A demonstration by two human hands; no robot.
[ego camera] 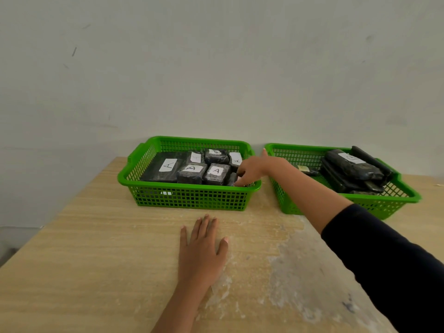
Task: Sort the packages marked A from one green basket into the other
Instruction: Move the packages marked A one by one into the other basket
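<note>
Two green baskets stand side by side at the far edge of the table. The left basket (192, 187) holds several dark wrapped packages with white labels marked A (216, 173), among them a wide flat one (165, 168). My right hand (254, 168) reaches into this basket's front right corner. Its fingers point down onto a dark package (232, 179) and its thumb is raised apart, with no grip visible. The right basket (384, 200) holds a heap of dark packages (353, 169); the label on the top one is unclear. My left hand (203, 246) lies flat on the table, fingers spread.
The wooden table (96, 260) has whitish scuffed patches at the front right. A plain wall (216, 68) rises directly behind both baskets. A small dark package with a yellowish label (308, 170) lies in the right basket near my forearm.
</note>
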